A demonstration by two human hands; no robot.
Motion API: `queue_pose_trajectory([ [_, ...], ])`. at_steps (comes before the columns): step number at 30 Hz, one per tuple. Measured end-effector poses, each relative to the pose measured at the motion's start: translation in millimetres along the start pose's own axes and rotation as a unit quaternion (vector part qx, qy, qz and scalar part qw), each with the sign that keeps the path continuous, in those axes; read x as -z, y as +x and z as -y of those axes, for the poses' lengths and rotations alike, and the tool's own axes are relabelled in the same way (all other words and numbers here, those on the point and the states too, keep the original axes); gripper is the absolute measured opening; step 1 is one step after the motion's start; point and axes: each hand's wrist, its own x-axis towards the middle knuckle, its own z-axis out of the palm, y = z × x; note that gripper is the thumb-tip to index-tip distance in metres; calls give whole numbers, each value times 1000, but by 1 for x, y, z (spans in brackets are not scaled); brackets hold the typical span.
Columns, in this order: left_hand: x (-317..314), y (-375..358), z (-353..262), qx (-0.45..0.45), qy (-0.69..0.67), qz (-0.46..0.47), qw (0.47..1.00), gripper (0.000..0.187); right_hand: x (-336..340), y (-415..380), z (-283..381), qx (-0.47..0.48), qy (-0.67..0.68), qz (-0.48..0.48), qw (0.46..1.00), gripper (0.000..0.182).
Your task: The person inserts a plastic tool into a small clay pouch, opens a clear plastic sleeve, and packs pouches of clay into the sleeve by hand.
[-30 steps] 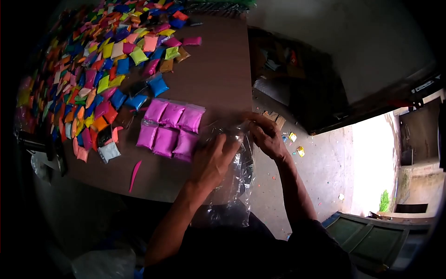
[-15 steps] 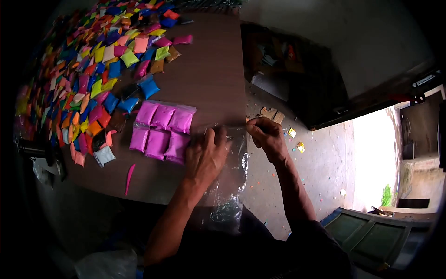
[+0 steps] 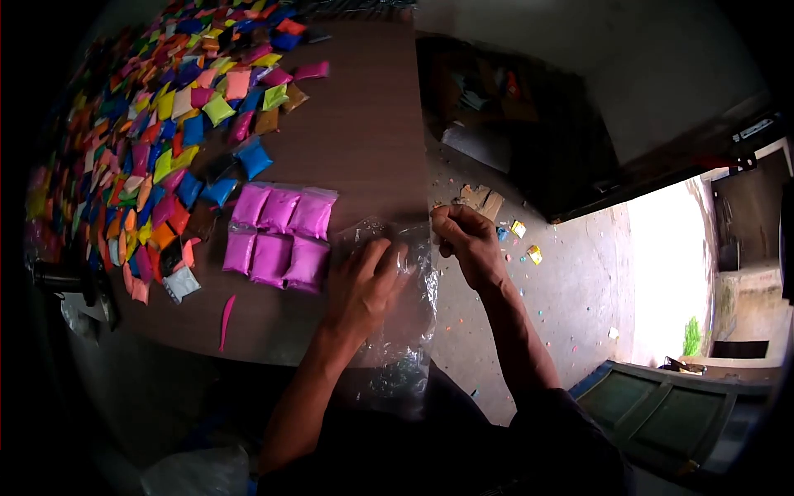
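Note:
A clear plastic bag (image 3: pixel 405 331) lies over the near right edge of the brown table (image 3: pixel 364 124) and hangs down toward my lap. My left hand (image 3: pixel 364 285) rests flat on the bag with fingers spread, holding it down. My right hand (image 3: pixel 463 236) pinches the bag's upper right corner just past the table's edge. Left of my left hand, several magenta powder packets (image 3: pixel 277 236) sit in two rows inside a clear wrapper.
Many small packets of colored powder (image 3: pixel 149 132) in blue, yellow, orange, pink and green cover the table's left and far side. A pink strip (image 3: pixel 224 318) lies near the front edge. Scraps litter the concrete floor (image 3: pixel 562 281) at right, by a bright doorway.
My left hand has slid left and flattened on the bag. My right hand has lifted the bag's corner slightly. The view has shifted a little to the right.

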Motion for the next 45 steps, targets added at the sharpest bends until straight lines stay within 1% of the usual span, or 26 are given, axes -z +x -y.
queue_pose_trajectory([
  [1,0,0,0,-1,-1,0,1000,32,0,2,0,0,0,-1,1000,20],
  [3,0,-2,0,-71,64,-38,995,32,0,9,0,49,-7,13,999,20],
  [4,-1,-4,1,-71,65,-38,995,32,-1,12,2,49,-7,13,999,20],
  [6,-3,-9,2,-60,124,-42,990,35,-3,19,10,106,-84,18,991,18],
  [7,-3,-10,2,-56,144,-43,987,36,-3,27,11,114,-98,24,988,19],
  [9,0,-7,-4,-9,203,-35,978,39,-7,36,24,122,-116,17,986,20],
  [10,3,-4,-8,-7,204,-36,978,39,-9,38,31,130,-135,8,982,21],
  [11,8,1,-13,24,186,-17,982,35,-12,41,35,130,-153,-7,980,23],
  [12,12,3,-15,56,168,1,984,32,-15,42,36,132,-153,-3,979,23],
  [13,9,2,-12,59,173,-1,983,32,-18,43,35,140,-141,-22,980,22],
  [14,3,0,-6,32,182,-17,983,32,-21,44,35,147,-129,-40,980,21],
  [16,8,-4,0,8,195,-32,980,32,-12,49,21,156,-110,-21,981,20],
  [18,21,-5,3,0,148,-40,988,32,-3,49,12,168,-76,13,983,19],
  [19,28,-4,5,-2,133,-43,990,32,0,48,11,168,-73,10,983,18],
  [22,51,16,28,1,178,-59,982,32,8,45,11,157,-79,-4,984,17],
  [24,62,30,40,7,222,-33,974,33,9,44,11,169,-86,-2,982,17],
  [25,55,27,53,26,216,-3,976,37,8,42,12,166,-90,-13,982,18],
  [28,57,16,59,55,225,21,972,38,6,43,9,171,-107,-40,979,18],
  [34,87,-4,84,71,260,-7,963,40,-15,53,17,177,-113,-58,976,17],
  [36,98,-11,94,88,272,-20,958,40,-34,60,24,182,-85,-15,979,17],
  [37,102,-13,97,94,275,-34,956,41,-44,70,22,196,-125,-14,972,17],
  [38,105,-15,99,94,276,-33,956,41,-53,79,24,196,-124,-13,973,17],
  [40,109,-18,102,103,268,-49,957,43,-70,94,27,226,-147,31,962,18],
  [41,112,-17,100,115,249,-48,961,44,-77,102,27,226,-146,31,963,18],
  [43,120,-15,97,124,224,-43,966,43,-89,115,23,267,-140,49,952,23],
  [45,126,-14,97,133,199,-38,970,43,-96,117,19,255,-127,49,957,24],
])
